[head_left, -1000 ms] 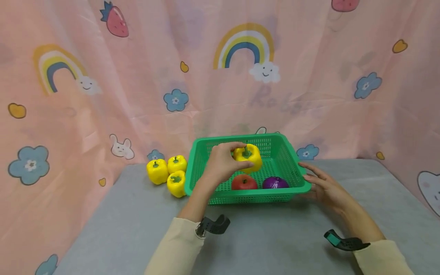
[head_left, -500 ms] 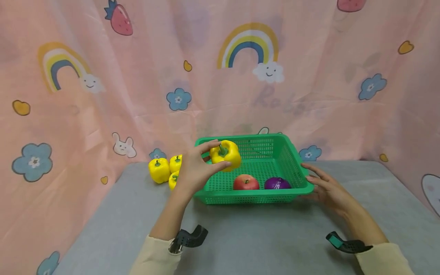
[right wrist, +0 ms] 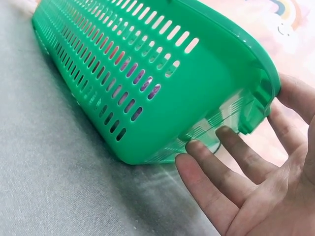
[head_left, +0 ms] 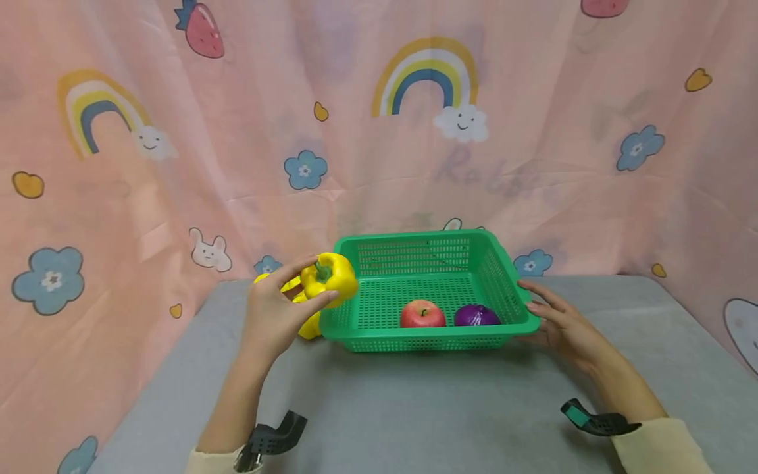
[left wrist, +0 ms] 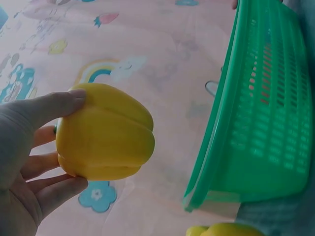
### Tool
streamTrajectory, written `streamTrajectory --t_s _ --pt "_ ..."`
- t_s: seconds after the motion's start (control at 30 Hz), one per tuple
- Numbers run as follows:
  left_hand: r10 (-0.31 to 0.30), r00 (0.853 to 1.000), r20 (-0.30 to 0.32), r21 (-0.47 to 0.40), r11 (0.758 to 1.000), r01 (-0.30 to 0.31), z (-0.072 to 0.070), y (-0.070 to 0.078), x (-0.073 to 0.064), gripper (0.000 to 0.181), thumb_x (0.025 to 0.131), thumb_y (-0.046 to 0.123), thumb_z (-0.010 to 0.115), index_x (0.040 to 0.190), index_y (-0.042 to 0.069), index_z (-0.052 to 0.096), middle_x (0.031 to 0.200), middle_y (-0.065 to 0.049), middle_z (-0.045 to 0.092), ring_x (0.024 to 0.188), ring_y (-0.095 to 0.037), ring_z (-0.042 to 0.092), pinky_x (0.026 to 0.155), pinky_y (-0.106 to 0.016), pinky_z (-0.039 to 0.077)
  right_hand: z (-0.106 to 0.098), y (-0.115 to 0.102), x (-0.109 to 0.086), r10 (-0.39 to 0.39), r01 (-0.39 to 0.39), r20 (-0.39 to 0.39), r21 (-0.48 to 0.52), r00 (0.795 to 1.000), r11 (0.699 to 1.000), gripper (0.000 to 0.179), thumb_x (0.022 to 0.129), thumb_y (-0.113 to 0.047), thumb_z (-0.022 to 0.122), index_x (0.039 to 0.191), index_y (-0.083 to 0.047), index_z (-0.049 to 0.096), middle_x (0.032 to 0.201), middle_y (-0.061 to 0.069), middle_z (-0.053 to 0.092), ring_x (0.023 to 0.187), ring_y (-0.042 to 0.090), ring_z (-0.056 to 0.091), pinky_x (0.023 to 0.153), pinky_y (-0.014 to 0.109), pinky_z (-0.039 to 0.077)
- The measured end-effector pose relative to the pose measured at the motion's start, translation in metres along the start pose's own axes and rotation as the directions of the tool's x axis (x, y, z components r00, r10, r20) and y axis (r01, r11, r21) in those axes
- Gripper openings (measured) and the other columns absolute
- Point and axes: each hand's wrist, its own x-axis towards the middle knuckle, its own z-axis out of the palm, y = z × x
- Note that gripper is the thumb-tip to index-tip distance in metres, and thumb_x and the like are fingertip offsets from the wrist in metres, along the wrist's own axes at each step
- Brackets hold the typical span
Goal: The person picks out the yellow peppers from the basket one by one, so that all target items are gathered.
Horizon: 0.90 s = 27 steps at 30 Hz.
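Observation:
My left hand (head_left: 269, 322) holds a yellow bell pepper (head_left: 334, 280) between thumb and fingers, raised at the left end of a green plastic basket (head_left: 414, 331). In the left wrist view the pepper (left wrist: 106, 135) hangs sideways to the basket wall, with a gap between them. My right hand (head_left: 565, 332) touches the basket's right rim, its fingers loosely extended; the right wrist view shows several fingers (right wrist: 216, 174) spread beside the end wall. Inside the basket, near its front side, lie a red apple (head_left: 423, 314) and a purple round vegetable (head_left: 476, 315).
More yellow bell peppers (head_left: 310, 327) stand on the grey table (head_left: 438, 408) left of the basket, mostly hidden behind my left hand and the held pepper. A pink printed curtain (head_left: 379, 164) hangs behind the table.
My left hand has carried the yellow bell pepper leftward from over the basket to its left end, in front of the other peppers. My right hand stays at the rim.

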Motion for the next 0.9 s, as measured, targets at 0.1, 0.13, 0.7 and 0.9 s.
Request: streamTrajectory --t_s 0.1,0.13,0.7,0.9 --pt "-0.012 1.0 -0.009 0.039 0.999 0.012 -0.01 -0.006 0.0 0.053 0.079 0.021 0.088 0.128 0.014 0.07 0.129 -0.007 0.07 0.116 -0.026 0.067 0.092 -0.039 0.059 -0.002 0.0 -0.001 -0.013 0.012 0.018 0.024 1.0 1.0 0.048 0.111 -0.016 0.036 0.156 -0.031 0.03 0.132 -0.015 0.06 0.111 0.01 0.07 0.092 0.031 0.06" --pt "-0.017 1.0 -0.013 0.049 0.999 0.018 -0.013 -0.008 0.0 0.053 0.079 0.021 0.088 0.129 0.014 0.07 0.129 -0.008 0.07 0.117 -0.027 0.067 0.093 -0.039 0.059 -0.002 0.0 -0.001 -0.014 0.014 0.02 0.028 1.0 1.0 0.048 0.111 -0.016 0.036 0.156 -0.031 0.03 0.132 -0.015 0.061 0.111 0.01 0.07 0.092 0.031 0.06" --pt "-0.028 0.999 -0.032 0.217 0.976 0.034 -0.05 -0.023 -0.007 0.056 0.08 0.019 0.087 0.132 0.009 0.068 0.136 -0.013 0.066 0.129 -0.036 0.06 0.097 -0.051 0.056 0.0 0.002 -0.001 -0.02 0.02 0.017 0.022 1.0 1.0 0.049 0.111 -0.016 0.035 0.157 -0.031 0.03 0.133 -0.015 0.059 0.114 0.009 0.069 0.093 0.032 0.059" --pt "-0.069 0.998 -0.01 0.234 0.97 0.069 -0.056 -0.033 -0.004 0.055 0.08 0.017 0.087 0.13 0.005 0.067 0.134 -0.017 0.067 0.128 -0.038 0.061 0.097 -0.049 0.056 -0.001 0.002 0.0 -0.012 0.012 0.014 0.02 1.0 1.0 0.048 0.111 -0.016 0.035 0.156 -0.031 0.03 0.132 -0.015 0.06 0.113 0.009 0.069 0.092 0.032 0.059"
